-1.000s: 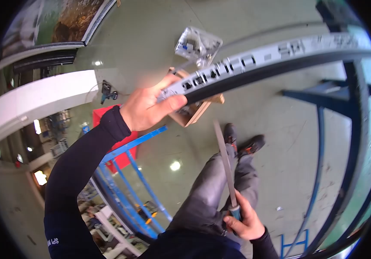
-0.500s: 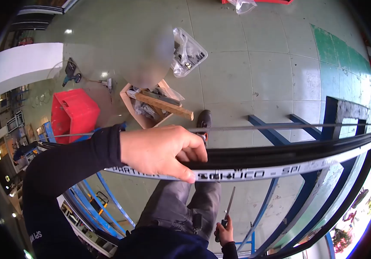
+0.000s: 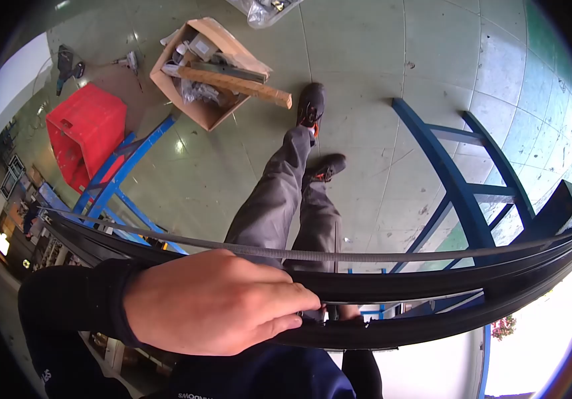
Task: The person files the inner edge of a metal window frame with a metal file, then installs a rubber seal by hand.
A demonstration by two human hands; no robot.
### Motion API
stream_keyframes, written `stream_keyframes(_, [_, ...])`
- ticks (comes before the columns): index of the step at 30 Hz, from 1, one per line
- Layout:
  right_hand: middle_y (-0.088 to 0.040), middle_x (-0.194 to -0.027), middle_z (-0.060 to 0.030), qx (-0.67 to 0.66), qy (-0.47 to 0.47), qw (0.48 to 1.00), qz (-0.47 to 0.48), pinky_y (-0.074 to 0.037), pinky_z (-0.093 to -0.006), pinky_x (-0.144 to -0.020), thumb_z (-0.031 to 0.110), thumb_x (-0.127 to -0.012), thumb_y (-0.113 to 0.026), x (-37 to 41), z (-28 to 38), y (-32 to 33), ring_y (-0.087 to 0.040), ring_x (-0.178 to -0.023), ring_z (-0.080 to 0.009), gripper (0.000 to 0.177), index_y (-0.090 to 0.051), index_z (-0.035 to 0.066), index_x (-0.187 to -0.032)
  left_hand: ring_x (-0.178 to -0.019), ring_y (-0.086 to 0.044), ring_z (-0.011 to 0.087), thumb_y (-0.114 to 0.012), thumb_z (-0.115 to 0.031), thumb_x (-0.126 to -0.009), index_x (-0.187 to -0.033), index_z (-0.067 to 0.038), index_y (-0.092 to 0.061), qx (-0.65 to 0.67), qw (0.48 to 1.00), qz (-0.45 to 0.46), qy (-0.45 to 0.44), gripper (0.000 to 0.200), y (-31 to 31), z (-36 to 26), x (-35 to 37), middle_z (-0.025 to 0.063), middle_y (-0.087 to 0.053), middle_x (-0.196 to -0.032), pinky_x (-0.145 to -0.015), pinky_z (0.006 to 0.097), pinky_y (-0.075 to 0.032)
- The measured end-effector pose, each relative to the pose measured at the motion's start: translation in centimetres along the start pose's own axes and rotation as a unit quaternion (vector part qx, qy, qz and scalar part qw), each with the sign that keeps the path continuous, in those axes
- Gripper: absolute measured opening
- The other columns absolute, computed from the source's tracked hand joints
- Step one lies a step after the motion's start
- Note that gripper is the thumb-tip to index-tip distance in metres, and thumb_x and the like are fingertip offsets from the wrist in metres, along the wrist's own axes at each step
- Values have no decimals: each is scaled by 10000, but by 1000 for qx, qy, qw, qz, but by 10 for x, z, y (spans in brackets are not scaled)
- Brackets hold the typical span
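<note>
My left hand (image 3: 216, 302) is closed over a long black window-frame profile (image 3: 419, 287), its fingers hooked into the slot along the bar. The profile spans the view from side to side in front of my body. A thin grey ribbed strip (image 3: 392, 256) runs along its far side. My right hand (image 3: 349, 311) shows only as a small patch of skin through the gap in the profile, close to the left fingertips. Its fingers are mostly hidden, and what they hold cannot be made out. Small jagged dark edges (image 3: 368, 324) show on the profile near there.
Blue metal trestles (image 3: 449, 179) stand at right and another blue stand (image 3: 123, 169) at left. On the floor are a cardboard box (image 3: 216, 120) with wood strips and plastic, a red crate (image 3: 76, 149), a cordless drill (image 3: 67, 70) and a second tool (image 3: 128, 62).
The profile has tipped, so its printed white face no longer shows. My right hand, holding a long-bladed black-handled tool earlier, has risen behind the profile. My view has shifted toward my legs.
</note>
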State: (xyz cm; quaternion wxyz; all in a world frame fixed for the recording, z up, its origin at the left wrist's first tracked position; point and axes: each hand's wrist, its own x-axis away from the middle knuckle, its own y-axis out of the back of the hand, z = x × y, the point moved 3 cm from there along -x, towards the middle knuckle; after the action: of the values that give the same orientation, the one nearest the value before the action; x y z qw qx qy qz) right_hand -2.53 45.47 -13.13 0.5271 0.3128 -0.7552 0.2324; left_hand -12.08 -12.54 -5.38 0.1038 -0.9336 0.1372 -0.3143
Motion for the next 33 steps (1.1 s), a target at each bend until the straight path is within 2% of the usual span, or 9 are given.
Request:
stream_keyframes(5, [-641, -990, -108, -8, -4, 1000, -1, -517, -351, -670, 205, -963, -591, -1, 14, -7, -620, -782, -205, 372, -522, 85, -1308, -685, -699, 285, -707, -107, -893, -1136, -38, -679, 73, 994, 74, 22, 254, -14, 8, -8, 102, -732, -844, -605, 342, -561])
stream_keyframes(8, [-645, -989, -108, -14, 3, 1000, 4, -522, -353, -670, 207, -965, -584, -6, 20, -10, -624, -781, -206, 361, -525, 85, -1300, -689, -710, 265, -697, -100, -905, -1113, -37, -683, 163, 986, 35, 20, 218, -15, 12, -9, 101, -733, -837, -613, 332, -556])
stream_keyframes(15, [-654, -985, -110, -30, 27, 999, 11, -533, -359, -671, 213, -971, -568, -18, 19, -14, -634, -780, -211, 337, -534, 86, -1281, -682, -710, 253, -695, -90, -910, -987, -17, -674, 99, 990, 57, 79, 108, -18, 1, -14, 99, -718, -776, -591, 321, -527])
stream_keyframes(19, [-658, -983, -110, -43, 35, 998, 16, -539, -362, -672, 216, -974, -559, -23, 22, -18, -639, -779, -213, 324, -538, 86, -1270, -602, -680, 233, -672, -141, -941, -1028, -18, -669, 135, 986, 32, 93, 151, -14, -13, -28, 90, -687, -704, -544, 310, -492])
stream_keyframes(20, [-660, -982, -111, -46, 37, 998, 17, -541, -363, -672, 216, -975, -557, -24, 22, -19, -640, -778, -214, 321, -540, 86, -1268, -568, -660, 212, -651, -154, -959, -1051, -18, -669, 110, 993, -31, 16, 165, -20, -14, -31, 86, -663, -667, -529, 302, -476])
stream_keyframes(24, [-664, -980, -111, -53, 51, 997, 23, -547, -366, -672, 220, -979, -548, -38, 14, -20, -646, -777, -217, 309, -544, 87, -1257, -510, -590, 205, -632, -152, -967, -1074, -13, -676, 116, 993, 4, 7, 182, -27, -24, -48, 85, -622, -602, -514, 327, -433])
stream_keyframes(27, [-668, -979, -112, -60, 69, 995, 33, -552, -368, -673, 222, -981, -541, -57, 8, -21, -650, -777, -219, 300, -548, 87, -1249, -501, -563, 192, -621, -142, -970, -1077, -3, -674, 34, 997, 48, 56, 183, -27, -31, -55, 90, -617, -597, -522, 317, -418])
stream_keyframes(29, [-670, -978, -112, -66, 88, 993, 41, -555, -370, -673, 223, -983, -536, -75, 2, -22, -652, -776, -220, 295, -550, 87, -1244, -511, -513, 90, -610, -153, -983, -1049, 18, -670, 103, 972, 111, 177, 193, -28, -34, -60, 28, -607, -598, -523, 281, -406])
stream_keyframes(33, [-675, -976, -113, -118, 149, 979, 71, -561, -373, -673, 226, -986, -527, -122, -8, -29, -658, -775, -222, 285, -555, 88, -1233, -500, -466, 32, -590, -188, -1003, -1049, 0, -671, 157, 944, 158, 242, 210, -32, -32, -65, -34, -533, -588, -461, 230, -354])
